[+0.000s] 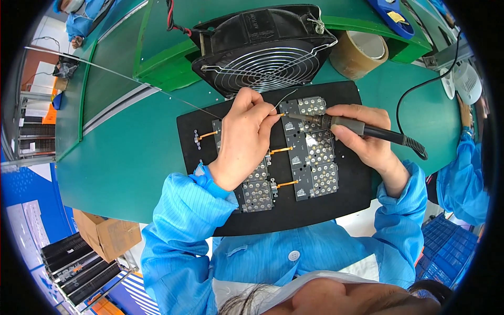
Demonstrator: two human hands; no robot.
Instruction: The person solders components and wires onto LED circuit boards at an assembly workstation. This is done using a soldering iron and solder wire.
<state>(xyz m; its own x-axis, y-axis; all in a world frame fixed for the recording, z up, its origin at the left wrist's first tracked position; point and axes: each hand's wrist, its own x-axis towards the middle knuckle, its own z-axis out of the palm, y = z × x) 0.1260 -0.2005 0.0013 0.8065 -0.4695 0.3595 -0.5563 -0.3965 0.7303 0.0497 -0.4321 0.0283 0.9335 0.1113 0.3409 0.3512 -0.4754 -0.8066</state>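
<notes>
Left hand (pixel 244 137), nearly closed, pinches 1 thin wire (pixel 286 96); right hand (pixel 375 152), half curled, grips 1 soldering iron (pixel 377 133).

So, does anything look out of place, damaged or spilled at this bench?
Nothing looks clearly spilled or broken. The one oddity is the light wire bunched at the upper right corner of the black fan: it looks makeshift. The circuit boards lie in columns on the black mat.

black circuit boards (pixel 317 179), silver-dotted; green table (pixel 121 157); blue pinstriped sleeve (pixel 191 202)
</notes>
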